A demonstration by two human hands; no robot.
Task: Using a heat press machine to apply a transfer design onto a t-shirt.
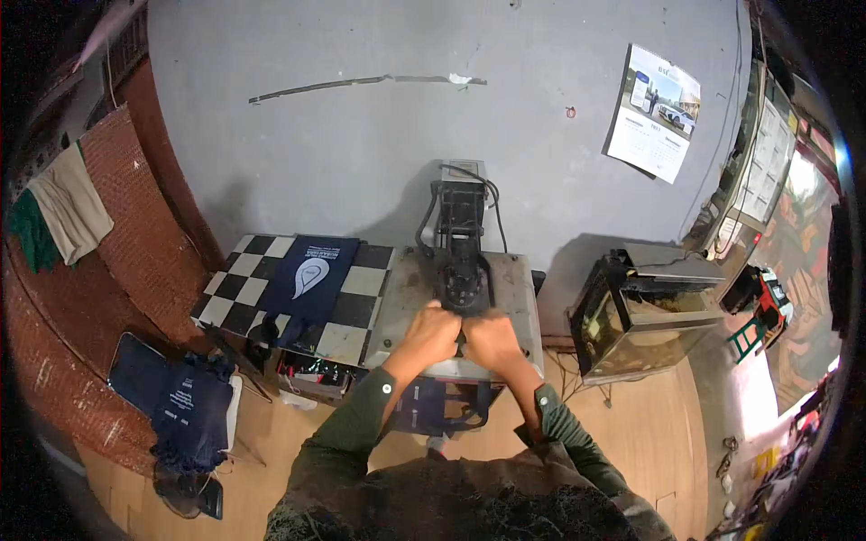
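Observation:
A heat press (464, 270) with a dark head and a grey metal top plate stands against the wall. Both fists sit side by side at its front: my left hand (436, 333) and my right hand (492, 339) are closed around its handle, which the fingers mostly hide. The right hand looks slightly blurred. From beneath the plate's front edge hangs a navy tote bag (423, 406) with pale print, its strap towards the right. To the left, another navy tote bag (328, 270) with a white drop-shaped print lies flat on a checkered tabletop (362, 308).
Navy bags (193, 406) are heaped on a chair at the lower left. Below the checkered top is a box (314, 375) of mixed items. A glass tank (649, 324) stands right of the press, with cables (572, 379) on the floor. A calendar (653, 115) hangs above.

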